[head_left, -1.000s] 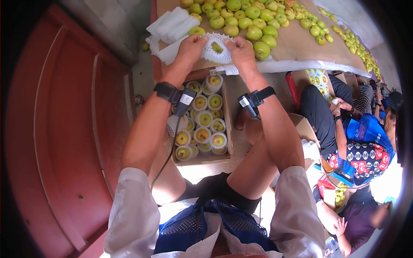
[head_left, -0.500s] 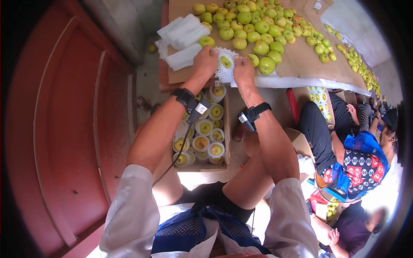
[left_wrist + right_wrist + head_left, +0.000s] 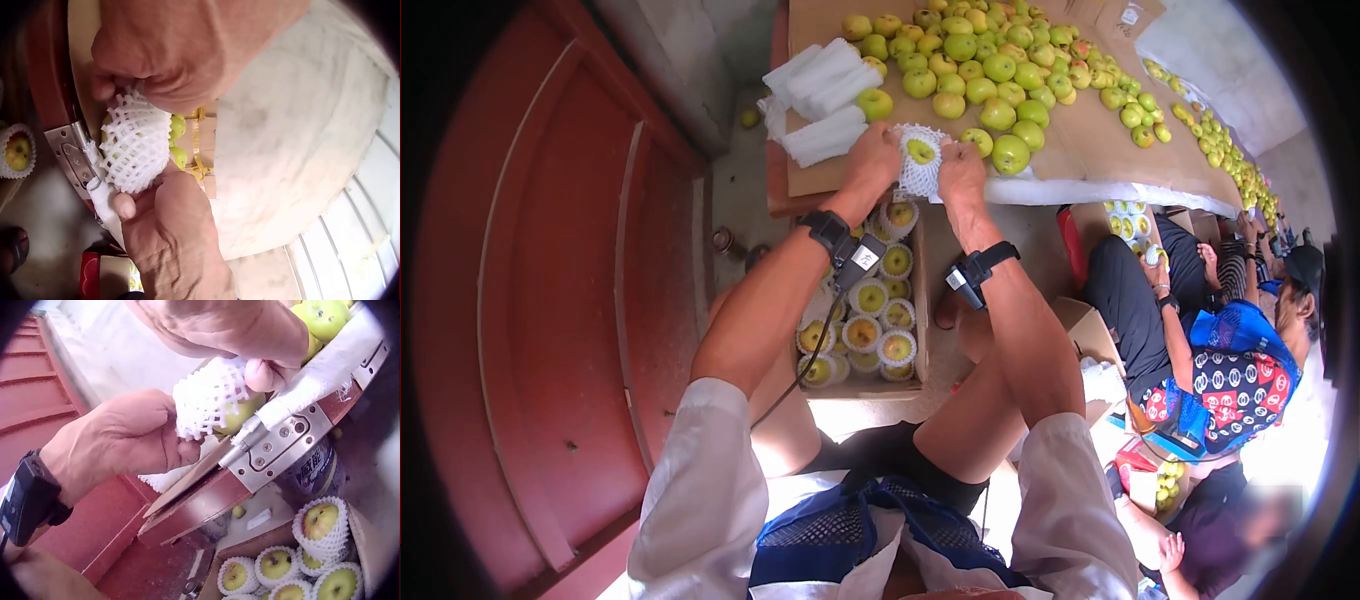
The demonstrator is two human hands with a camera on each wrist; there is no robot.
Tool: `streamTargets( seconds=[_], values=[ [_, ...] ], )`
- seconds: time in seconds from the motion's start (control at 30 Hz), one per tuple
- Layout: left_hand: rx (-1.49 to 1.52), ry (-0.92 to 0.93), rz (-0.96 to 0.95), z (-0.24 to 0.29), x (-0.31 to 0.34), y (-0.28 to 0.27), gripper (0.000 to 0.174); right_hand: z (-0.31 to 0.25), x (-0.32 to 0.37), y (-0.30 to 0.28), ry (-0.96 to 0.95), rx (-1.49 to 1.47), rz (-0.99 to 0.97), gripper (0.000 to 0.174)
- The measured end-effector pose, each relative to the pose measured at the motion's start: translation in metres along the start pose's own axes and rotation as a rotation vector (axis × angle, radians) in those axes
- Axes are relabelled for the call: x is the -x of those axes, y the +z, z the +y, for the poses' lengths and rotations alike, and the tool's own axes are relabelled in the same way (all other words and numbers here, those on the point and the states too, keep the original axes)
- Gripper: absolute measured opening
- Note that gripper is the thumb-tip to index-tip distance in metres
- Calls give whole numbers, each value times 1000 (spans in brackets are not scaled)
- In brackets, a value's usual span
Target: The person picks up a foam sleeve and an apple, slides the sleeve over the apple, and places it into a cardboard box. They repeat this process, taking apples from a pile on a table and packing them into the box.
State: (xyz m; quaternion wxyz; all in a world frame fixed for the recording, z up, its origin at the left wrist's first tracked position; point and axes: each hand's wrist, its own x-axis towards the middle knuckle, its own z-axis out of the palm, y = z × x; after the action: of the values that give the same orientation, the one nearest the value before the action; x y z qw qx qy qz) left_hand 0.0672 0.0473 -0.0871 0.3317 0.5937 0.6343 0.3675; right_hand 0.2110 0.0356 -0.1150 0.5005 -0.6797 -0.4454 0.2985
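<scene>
A green apple [image 3: 240, 415] sits inside a white foam net sleeve [image 3: 917, 178], close to the table's front edge. Part of its green skin shows through the net's opening in the head view. On the left side of the sleeve, my left hand [image 3: 872, 162] pinches the net's edge between thumb and curled fingers. My right hand [image 3: 962, 178] grips the opposite side the same way. Seen from the left wrist, the white mesh [image 3: 136, 144] stretches between both hands and covers most of the fruit.
Loose green apples [image 3: 998, 68] spread across the cardboard-covered table [image 3: 1090, 150]. Stacked foam sleeves [image 3: 825, 85] lie at its left. Below stands a carton [image 3: 923, 300] of net-wrapped apples [image 3: 870, 297]. A red door [image 3: 530, 300] is at left; other people [image 3: 1230, 370] sit at right.
The head view has shifted. Both hands have come nearer the table's front edge and closer together, and the net between them is narrower around the apple.
</scene>
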Motion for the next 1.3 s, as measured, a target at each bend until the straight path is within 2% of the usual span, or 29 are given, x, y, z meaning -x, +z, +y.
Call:
streamTargets(
  seconds=[0.03,0.13,0.37,0.63,0.83,0.93,1.13,1.23,1.3],
  values=[
    [26,-10,4,0,1,0,38,3,-1,2,31,-34,11,41],
    [115,-61,-9,2,7,-1,36,-1,1,-3,-98,-22,51,40],
    [453,40,45,8,7,0,26,-44,20,-18,-116,-299,56,33],
    [780,88,34,35,31,-12,25,-65,27,-27,-209,-457,131,29],
    [850,68,31,39,38,-24,21,-78,36,-22,-223,-484,145,28],
    [878,78,55,38,35,-27,20,-83,38,-16,-203,-621,128,28],
    [1002,57,107,38,28,-27,19,-85,32,-6,-185,-704,148,26],
    [950,86,111,38,29,-32,20,-86,34,-5,-243,-555,227,26],
    [863,66,57,40,31,-40,20,-87,36,-9,-236,-551,203,25]
  ],
)
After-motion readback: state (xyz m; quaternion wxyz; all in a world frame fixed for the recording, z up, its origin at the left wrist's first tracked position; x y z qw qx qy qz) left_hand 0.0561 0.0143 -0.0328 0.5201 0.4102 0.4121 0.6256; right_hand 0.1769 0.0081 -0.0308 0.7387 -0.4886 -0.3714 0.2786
